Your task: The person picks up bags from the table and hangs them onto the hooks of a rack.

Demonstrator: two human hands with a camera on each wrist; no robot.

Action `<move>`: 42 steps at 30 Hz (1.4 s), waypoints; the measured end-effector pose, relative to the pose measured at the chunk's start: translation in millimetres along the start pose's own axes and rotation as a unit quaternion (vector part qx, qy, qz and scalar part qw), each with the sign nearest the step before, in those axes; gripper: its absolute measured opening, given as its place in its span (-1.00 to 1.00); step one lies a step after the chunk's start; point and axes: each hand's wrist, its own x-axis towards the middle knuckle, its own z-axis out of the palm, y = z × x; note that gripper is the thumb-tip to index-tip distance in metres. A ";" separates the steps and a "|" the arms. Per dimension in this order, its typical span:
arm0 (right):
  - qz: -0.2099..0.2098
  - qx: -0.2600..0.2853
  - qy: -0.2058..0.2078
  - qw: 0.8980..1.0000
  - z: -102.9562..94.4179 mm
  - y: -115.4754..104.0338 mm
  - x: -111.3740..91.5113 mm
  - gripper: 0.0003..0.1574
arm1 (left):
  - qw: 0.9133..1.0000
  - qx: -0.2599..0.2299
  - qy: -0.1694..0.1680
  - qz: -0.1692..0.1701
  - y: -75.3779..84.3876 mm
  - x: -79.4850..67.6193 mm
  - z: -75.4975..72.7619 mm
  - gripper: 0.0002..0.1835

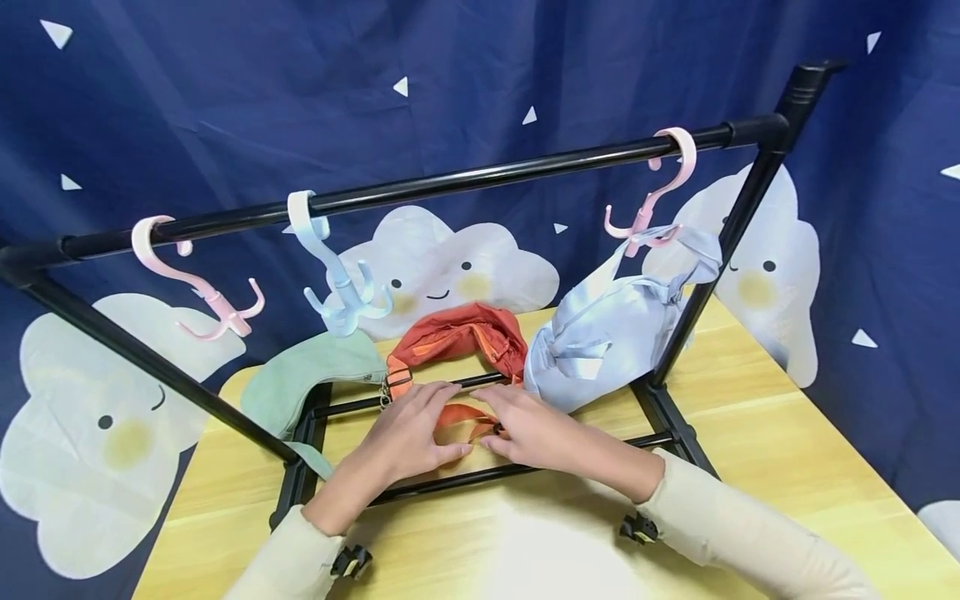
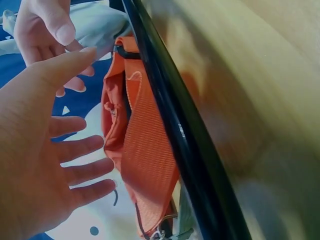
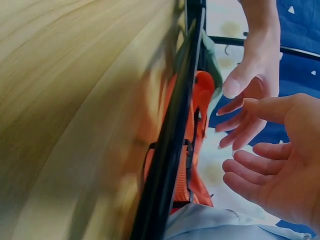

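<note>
Hovers with the left hand (image 1: pixel 409 431) and the right hand (image 1: pixel 536 425) close together above the strap (image 1: pixel 459 412) of the red bag (image 1: pixel 495 325), with relaxed fingers, gripping nothing. Cannot tell about any light fingertip contact with the strap. Shows the red bag lying on the table (image 1: pixel 795 467), within the base of the black rack (image 1: pixel 450 182), with the strap near the low front bar (image 1: pixel 465 480) and the main pouch farther back.

Could snag the strap on the low front bar, most likely through pulling toward the front. Could let the pouch swing or tip by catching only the loose strap. Might also knock the light blue bag (image 1: pixel 615 342) off the right-hand pink hook (image 1: pixel 643 221) through bumping the rack, or drag the nearby green bag (image 1: pixel 307 371) along.

Counts two hands, three bags (one red, one green, one light blue), three hooks (two pink, one light blue (image 1: pixel 345 296)), one rack, one table and one dark blue curtain (image 1: pixel 465 50).
</note>
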 end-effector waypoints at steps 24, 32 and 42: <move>0.014 -0.062 -0.043 0.997 37.4 11.8 16.8 -0.21 | 0.998 0.028 -0.049 -0.007 -4.9 9.3 24.4 0.00; 0.021 -0.111 -0.052 0.992 43.5 14.4 22.0 -0.33 | 0.998 0.023 -0.051 -0.011 -9.1 9.4 28.6 -0.03; 0.009 -0.133 -0.043 0.990 51.1 16.3 24.9 -0.68 | 0.998 -0.018 -0.057 0.003 -12.9 6.5 33.1 -0.19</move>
